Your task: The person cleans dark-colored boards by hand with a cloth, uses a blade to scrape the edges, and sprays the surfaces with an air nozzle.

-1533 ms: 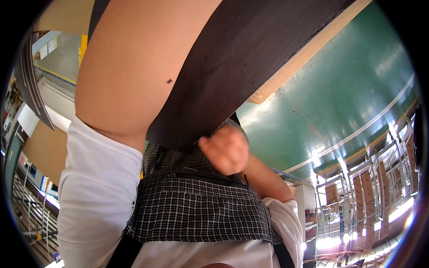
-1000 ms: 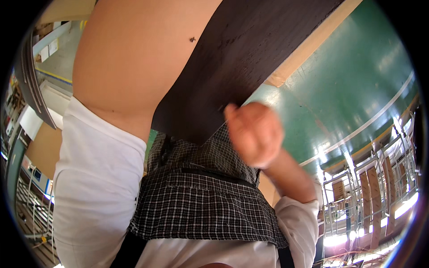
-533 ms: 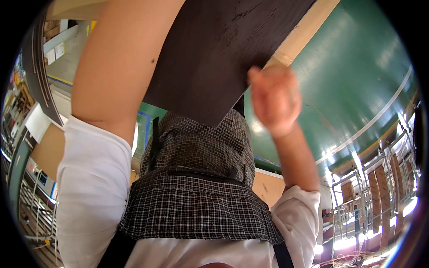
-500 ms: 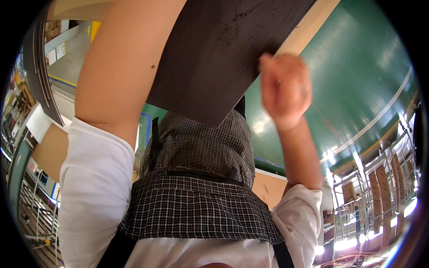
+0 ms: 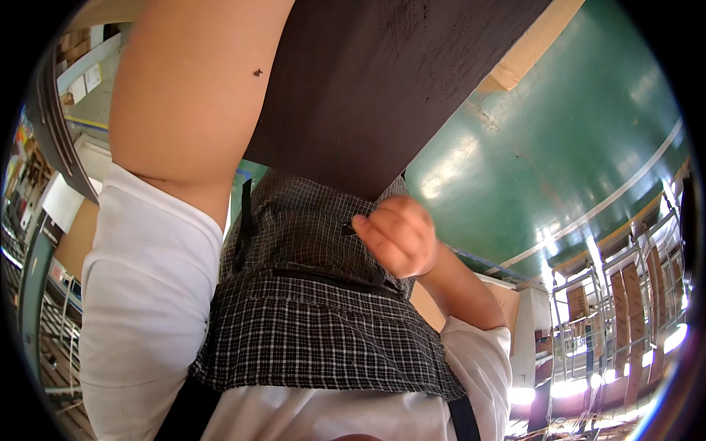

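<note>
My right hand (image 5: 398,237) is closed in front of my checked apron (image 5: 331,345), just below the near corner of a dark board. A small black tip (image 5: 348,229) shows at its thumb and finger; the rest of that thing is hidden in the fingers. The dark brown board (image 5: 368,95) slants from the top of the view toward my waist, with streaks and scuffs on its surface. My left forearm reaches up along the board's left edge and leaves the picture at the top, so the left hand is out of sight.
Pale wood (image 5: 526,51) runs along the board's right edge. Green floor (image 5: 588,140) with a white line lies to the right. Metal racks holding brown panels (image 5: 629,316) stand at the lower right. Dark curved sheets (image 5: 62,140) and shelving are on the left.
My right hand has come away from the board's right edge, moving down and left to the front of the apron. The board shows slightly shifted in view.
</note>
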Action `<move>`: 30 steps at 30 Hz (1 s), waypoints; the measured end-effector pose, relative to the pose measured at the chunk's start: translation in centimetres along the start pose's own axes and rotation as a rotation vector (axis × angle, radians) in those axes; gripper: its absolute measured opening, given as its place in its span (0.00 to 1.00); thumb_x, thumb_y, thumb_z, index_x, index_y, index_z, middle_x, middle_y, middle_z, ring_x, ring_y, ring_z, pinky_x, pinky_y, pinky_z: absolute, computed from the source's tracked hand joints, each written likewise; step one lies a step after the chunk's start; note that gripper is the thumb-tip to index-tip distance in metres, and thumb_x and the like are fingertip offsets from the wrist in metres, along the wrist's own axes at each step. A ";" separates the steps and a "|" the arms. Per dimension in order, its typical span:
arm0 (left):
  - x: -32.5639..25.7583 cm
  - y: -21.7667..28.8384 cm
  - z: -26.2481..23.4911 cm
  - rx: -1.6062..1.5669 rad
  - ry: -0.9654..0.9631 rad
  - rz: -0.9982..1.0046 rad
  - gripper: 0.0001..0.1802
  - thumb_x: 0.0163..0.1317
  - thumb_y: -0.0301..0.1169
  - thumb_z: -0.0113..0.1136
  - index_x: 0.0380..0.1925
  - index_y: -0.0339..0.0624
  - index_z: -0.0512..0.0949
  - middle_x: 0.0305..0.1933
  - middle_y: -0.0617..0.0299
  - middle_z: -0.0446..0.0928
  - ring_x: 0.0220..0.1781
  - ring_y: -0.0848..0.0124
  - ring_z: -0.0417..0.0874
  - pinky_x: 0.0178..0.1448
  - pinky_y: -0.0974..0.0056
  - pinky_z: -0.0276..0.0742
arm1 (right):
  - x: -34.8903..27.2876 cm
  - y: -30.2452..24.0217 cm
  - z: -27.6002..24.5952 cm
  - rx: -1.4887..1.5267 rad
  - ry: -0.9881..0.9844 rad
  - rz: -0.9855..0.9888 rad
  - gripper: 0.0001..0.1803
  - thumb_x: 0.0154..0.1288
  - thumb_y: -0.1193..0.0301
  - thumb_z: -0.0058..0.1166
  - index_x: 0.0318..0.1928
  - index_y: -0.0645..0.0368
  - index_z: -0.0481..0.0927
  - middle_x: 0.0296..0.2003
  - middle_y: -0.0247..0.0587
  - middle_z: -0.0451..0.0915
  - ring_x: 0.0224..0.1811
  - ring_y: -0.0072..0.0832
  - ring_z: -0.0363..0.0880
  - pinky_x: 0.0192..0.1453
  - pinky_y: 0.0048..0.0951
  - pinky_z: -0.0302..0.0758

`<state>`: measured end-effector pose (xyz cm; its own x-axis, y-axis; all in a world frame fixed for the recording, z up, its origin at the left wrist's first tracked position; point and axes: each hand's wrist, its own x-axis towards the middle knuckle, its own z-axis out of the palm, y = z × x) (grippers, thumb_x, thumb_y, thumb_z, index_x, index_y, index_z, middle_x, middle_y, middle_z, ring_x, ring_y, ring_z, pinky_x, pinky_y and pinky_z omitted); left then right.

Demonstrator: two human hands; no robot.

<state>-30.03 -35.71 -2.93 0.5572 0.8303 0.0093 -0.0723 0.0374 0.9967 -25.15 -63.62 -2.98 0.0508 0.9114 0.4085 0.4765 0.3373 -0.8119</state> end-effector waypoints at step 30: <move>-1.9 0.0 0.1 0.011 -0.061 0.006 0.28 0.53 0.58 0.60 0.30 0.40 0.83 0.27 0.64 0.76 0.30 0.74 0.76 0.34 0.70 0.71 | 2.9 0.4 -3.9 -0.314 -0.094 -0.016 0.12 0.39 0.81 0.67 0.30 0.65 0.82 0.29 0.39 0.76 0.27 0.33 0.77 0.26 0.29 0.76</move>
<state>-31.04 -37.35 -2.91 0.6060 0.7952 0.0200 -0.0669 0.0259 0.9974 -21.39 -61.76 -0.51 -0.0330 0.9293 0.3678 0.7245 0.2757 -0.6317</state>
